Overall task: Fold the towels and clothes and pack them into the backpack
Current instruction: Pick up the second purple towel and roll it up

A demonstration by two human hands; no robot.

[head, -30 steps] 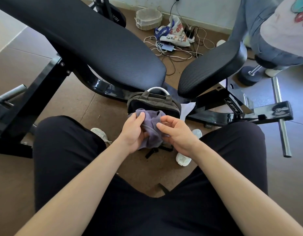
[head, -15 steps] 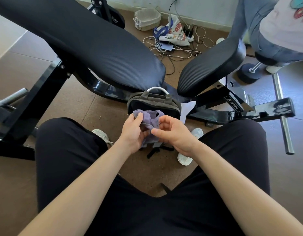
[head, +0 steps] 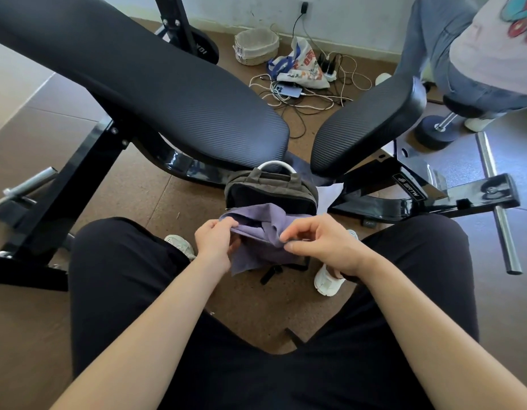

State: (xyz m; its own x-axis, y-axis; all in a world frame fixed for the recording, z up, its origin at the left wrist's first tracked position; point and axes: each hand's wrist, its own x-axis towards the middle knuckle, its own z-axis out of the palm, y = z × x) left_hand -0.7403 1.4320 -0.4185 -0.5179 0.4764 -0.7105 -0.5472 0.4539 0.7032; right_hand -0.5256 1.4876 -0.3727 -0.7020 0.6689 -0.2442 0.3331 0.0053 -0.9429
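A purple towel [head: 262, 232] hangs between my hands just in front of an olive backpack [head: 271, 187] that stands open on the floor under the bench. My left hand [head: 214, 241] pinches the towel's left edge. My right hand [head: 321, 241] pinches its right edge between thumb and fingers. The towel's lower part droops below my hands and its far edge lies over the backpack's opening. A white sheet [head: 330, 193] pokes out beside the backpack.
A black weight bench with its backrest pad [head: 155, 93] and seat pad [head: 371, 122] spans the floor ahead. Cables, a phone [head: 288, 90], a printed bag [head: 300, 66] and a basket [head: 256, 45] lie by the wall. Another person [head: 475, 48] stands at the right.
My hands have moved apart, spreading the bunched towel out wider between them. The towel now reaches over the backpack's opening.
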